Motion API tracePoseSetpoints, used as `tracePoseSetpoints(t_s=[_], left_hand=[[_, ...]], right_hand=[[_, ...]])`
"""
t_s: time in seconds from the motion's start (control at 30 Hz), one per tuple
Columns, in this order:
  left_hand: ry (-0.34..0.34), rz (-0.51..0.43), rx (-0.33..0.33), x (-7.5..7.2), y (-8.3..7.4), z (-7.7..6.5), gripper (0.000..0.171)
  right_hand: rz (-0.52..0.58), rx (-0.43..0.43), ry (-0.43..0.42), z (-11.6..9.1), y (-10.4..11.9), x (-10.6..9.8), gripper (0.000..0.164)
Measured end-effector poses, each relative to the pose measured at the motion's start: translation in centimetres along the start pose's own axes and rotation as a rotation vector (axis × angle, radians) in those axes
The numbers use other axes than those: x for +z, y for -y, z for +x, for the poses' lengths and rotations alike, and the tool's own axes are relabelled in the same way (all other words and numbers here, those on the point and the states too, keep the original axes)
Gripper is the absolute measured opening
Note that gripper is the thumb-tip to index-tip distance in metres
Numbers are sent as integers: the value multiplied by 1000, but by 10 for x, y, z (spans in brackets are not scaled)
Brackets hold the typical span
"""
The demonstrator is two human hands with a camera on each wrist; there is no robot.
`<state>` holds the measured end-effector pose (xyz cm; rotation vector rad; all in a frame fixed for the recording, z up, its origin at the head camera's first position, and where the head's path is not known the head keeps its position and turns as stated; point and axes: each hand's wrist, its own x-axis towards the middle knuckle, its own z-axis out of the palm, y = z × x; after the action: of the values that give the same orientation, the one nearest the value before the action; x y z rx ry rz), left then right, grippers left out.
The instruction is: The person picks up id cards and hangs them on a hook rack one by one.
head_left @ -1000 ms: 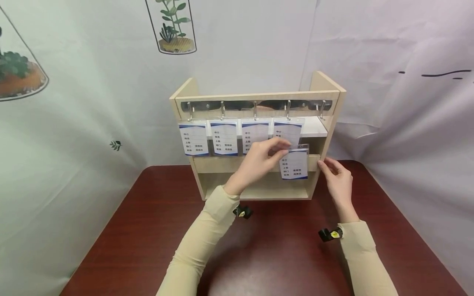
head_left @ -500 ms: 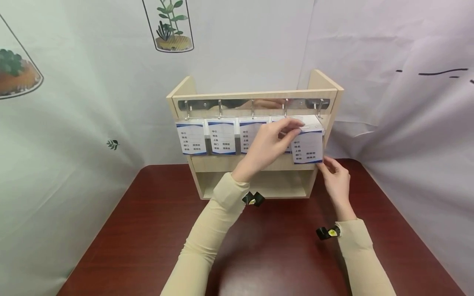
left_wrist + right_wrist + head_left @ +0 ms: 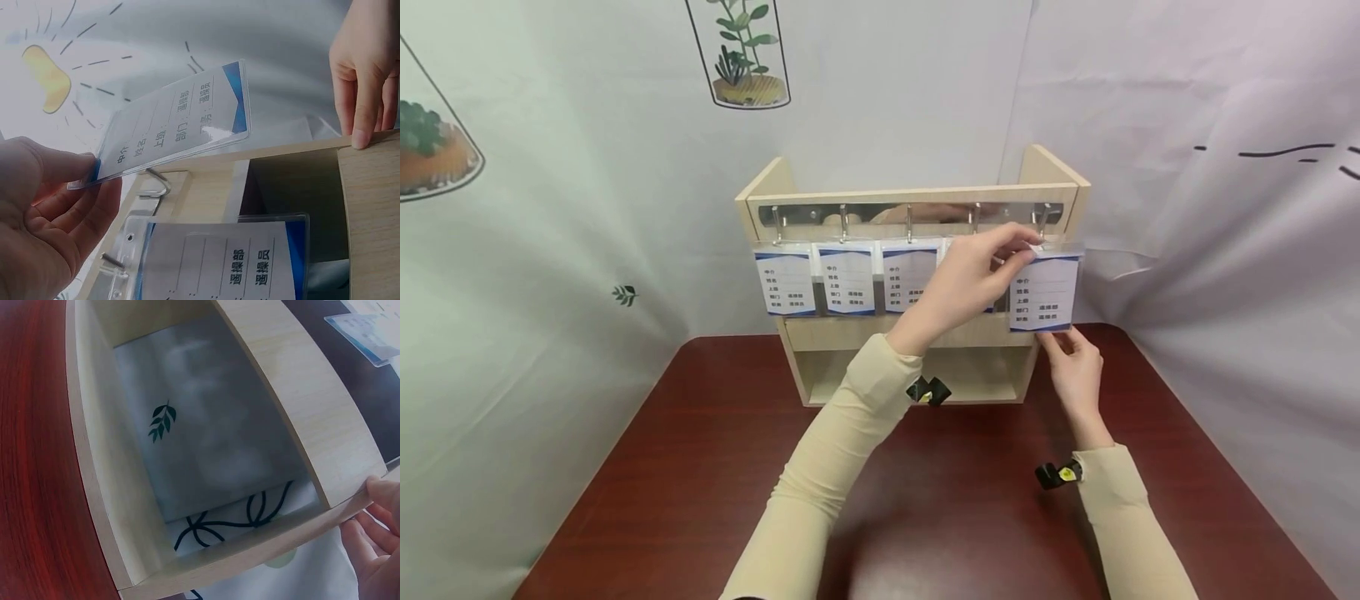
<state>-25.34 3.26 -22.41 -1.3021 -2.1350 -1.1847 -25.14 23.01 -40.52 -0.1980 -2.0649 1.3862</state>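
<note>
My left hand [image 3: 973, 267] pinches a clear-sleeved name badge [image 3: 1043, 292] by its top edge, in front of the rightmost hook [image 3: 1043, 218] of the wooden rack [image 3: 917, 197]. In the left wrist view the badge [image 3: 178, 119] tilts out past a bare metal hook [image 3: 159, 186], thumb on top and fingers beneath. Below it, another badge [image 3: 219, 262] hangs on its hook. My right hand [image 3: 1075, 379] grips the rack's right side edge; the right wrist view shows its thumb and fingers [image 3: 359, 550] on either side of that board.
Several matching badges [image 3: 786, 287] hang in a row from the other hooks, one partly hidden behind my left hand. The rack stands at the back of a dark red table [image 3: 955, 500], before a pale printed cloth [image 3: 902, 92]. Its lower compartment [image 3: 206, 425] is open-fronted.
The left hand has carried the badge up and to the right, from below the fourth hanging badge to the rightmost hook. My right hand keeps its place on the rack's side.
</note>
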Motion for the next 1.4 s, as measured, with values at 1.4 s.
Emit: tracePoseSetpoints(t_s=[1.4], left_hand=[[-50, 140, -283, 25, 1, 28, 21]], right_hand=[[-116, -112, -73, 1, -4, 1, 19]])
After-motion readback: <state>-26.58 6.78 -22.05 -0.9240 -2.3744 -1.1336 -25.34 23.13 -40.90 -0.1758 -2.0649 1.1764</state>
